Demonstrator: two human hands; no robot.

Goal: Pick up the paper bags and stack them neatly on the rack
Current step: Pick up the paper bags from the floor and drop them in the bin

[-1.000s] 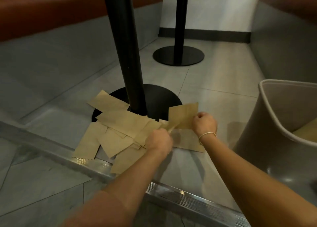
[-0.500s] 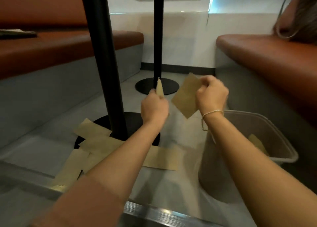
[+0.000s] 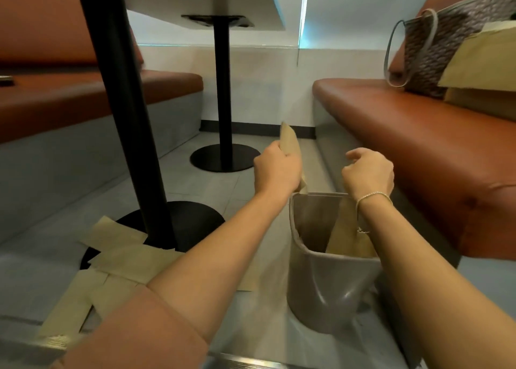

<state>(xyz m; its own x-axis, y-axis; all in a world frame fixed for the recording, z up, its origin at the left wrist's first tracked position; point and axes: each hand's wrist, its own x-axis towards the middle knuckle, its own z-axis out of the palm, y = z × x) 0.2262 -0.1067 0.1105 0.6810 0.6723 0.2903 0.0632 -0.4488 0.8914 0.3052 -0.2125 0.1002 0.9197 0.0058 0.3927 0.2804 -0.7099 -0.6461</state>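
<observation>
Fingers of your left hand [image 3: 276, 170] grip a bag [image 3: 290, 142] beside the bin [image 3: 318, 279]; right hand [image 3: 368, 173] loosely curled, holding nothing.

Single head-worn cam, low near the floor [image 3: 212, 184], looks fwd and slightly down under the tables, close over both forearms toward far wall.

dim indoor | cool backlight far wall | soft blur | edges warped
</observation>
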